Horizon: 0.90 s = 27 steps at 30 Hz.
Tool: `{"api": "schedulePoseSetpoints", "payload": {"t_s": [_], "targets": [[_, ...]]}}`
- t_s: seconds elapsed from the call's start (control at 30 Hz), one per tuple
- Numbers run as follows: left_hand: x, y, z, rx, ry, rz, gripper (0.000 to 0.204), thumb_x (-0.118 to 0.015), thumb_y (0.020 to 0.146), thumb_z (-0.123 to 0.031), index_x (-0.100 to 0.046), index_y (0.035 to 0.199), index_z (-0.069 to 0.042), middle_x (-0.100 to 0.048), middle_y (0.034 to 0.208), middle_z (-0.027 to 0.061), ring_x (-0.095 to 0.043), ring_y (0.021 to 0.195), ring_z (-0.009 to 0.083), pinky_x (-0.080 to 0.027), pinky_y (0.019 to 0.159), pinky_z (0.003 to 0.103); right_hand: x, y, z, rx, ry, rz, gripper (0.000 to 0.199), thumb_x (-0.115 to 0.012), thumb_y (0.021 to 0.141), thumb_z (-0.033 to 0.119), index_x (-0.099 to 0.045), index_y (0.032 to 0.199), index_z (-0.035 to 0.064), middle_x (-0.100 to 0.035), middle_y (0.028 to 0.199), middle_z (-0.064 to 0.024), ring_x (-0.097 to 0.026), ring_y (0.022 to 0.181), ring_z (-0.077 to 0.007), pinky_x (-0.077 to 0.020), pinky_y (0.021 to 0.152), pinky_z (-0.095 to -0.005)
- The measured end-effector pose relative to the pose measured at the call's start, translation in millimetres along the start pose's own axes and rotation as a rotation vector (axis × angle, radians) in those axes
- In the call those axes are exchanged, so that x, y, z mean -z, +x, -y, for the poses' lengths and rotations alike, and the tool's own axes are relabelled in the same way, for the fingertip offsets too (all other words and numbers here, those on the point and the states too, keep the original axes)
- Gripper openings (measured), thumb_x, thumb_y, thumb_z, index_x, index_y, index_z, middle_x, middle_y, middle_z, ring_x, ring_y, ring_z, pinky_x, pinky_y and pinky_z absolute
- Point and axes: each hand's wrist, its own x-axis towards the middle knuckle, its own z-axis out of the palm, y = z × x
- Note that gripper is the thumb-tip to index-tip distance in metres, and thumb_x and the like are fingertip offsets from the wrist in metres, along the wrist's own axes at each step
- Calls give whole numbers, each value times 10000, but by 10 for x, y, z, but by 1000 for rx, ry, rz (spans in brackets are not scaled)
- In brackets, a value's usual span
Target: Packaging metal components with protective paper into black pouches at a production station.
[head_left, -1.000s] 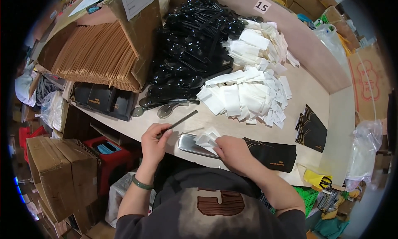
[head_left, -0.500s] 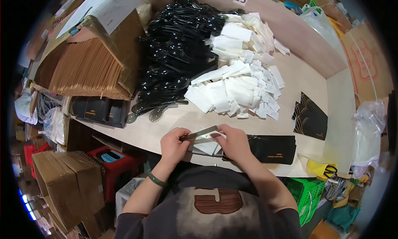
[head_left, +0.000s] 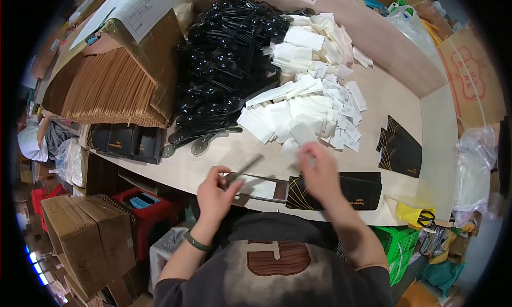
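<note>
Broad pale table (head_left: 234, 152) heaped with black plastic cutlery (head_left: 224, 67) and white paper napkins (head_left: 304, 110), brown paper sleeves (head_left: 112, 88) stacked at left. At the near edge, flat black sleeve (head_left: 333, 192) with open mouth: light, thin, slippery, best pinched by its edges. Left hand (head_left: 216, 192) fingers clamped on a slim dark utensil (head_left: 246, 167); right hand (head_left: 317, 171) blurred above the sleeve, grip impossible to tell.

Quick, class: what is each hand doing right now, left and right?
Left hand: closed, pinching the open end of a long black paper sleeve.
Right hand: blurred over the white paper packets; grip cannot be told.
</note>
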Motion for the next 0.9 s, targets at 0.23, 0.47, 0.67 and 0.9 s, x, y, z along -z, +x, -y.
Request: {"api": "schedulePoseSetpoints", "payload": {"t_s": [0.23,0.47,0.67,0.9], "targets": [[78,270,56,-207,-188,78,169,-671,948,-132,-638,828,-19,-527,648,-33,-480,602,43,-376,543,224,-608,-274,36,438,-287,109,278,-806,752,167,-657,961,59,-607,1070,-113,-566,1055,-334,-440,919,-457],[-127,211,54,-762,294,204,246,-810,760,-275,-643,696,-108,-575,692,84,-594,710,307,-457,628,418,-143,-524,-206,848,-509,344,416,-708,850,164,-610,1230,26,-593,1340,-160,-543,1275,-320,-417,1057,-490],[845,1028,-308,-635,288,-326,145,-760,791,-98,-684,913,-79,-673,918,96,-666,861,285,-526,761,374,-207,-550,-381,790,-535,300,412,-660,866,123,-616,1265,29,-616,1320,-133,-566,1265,-287,-418,1075,-485],[2013,2115,-345,-343,675,-260,156,-672,809,-123,-719,919,-23,-683,841,230,-668,821,417,-544,750,473,-184,-360,-263,756,-442,311,405,-704,860,149,-626,1247,57,-570,1368,-173,-547,1284,-330,-418,1073,-519]]}}
